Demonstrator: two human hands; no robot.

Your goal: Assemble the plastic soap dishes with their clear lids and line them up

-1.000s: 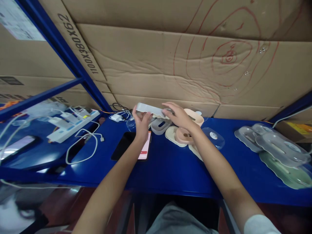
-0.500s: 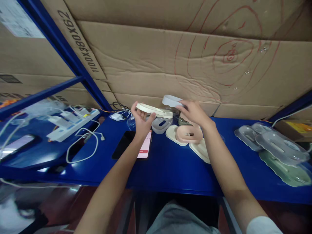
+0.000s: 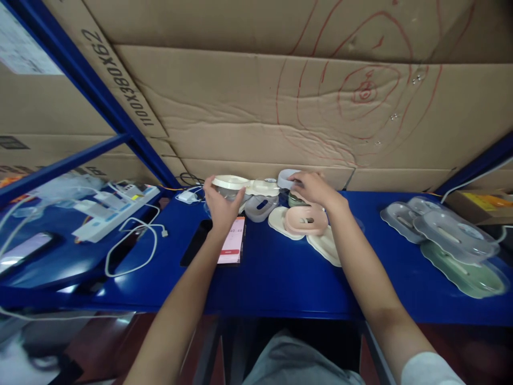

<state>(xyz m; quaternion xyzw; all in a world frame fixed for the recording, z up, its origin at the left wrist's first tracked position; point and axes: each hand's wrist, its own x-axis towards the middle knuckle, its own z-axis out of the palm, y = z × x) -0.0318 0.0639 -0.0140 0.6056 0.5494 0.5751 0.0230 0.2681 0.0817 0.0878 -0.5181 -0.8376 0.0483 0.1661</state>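
Note:
My left hand (image 3: 220, 206) is closed round the left end of a cream oval tray (image 3: 244, 185), held just above the blue table (image 3: 280, 278). My right hand (image 3: 315, 188) grips a pale grey tray piece (image 3: 285, 177) at the back of the table, near the cardboard wall. Below my hands lie a grey tray (image 3: 260, 207), a pink tray (image 3: 306, 220) and cream trays (image 3: 326, 246). A phone (image 3: 232, 240) with a lit screen lies under my left wrist.
Clear plastic lids on a green tray (image 3: 460, 246) are stacked at the right. A power strip (image 3: 116, 208) with chargers and white cables (image 3: 132, 251) lies at the left. Cardboard sheets (image 3: 256, 96) close off the back. A blue shelf post (image 3: 104, 101) slants at left.
My right hand pulled the grey piece off the cream tray, raised it, then lowered it toward the back of the table. My left hand kept the cream tray and lowered it slightly.

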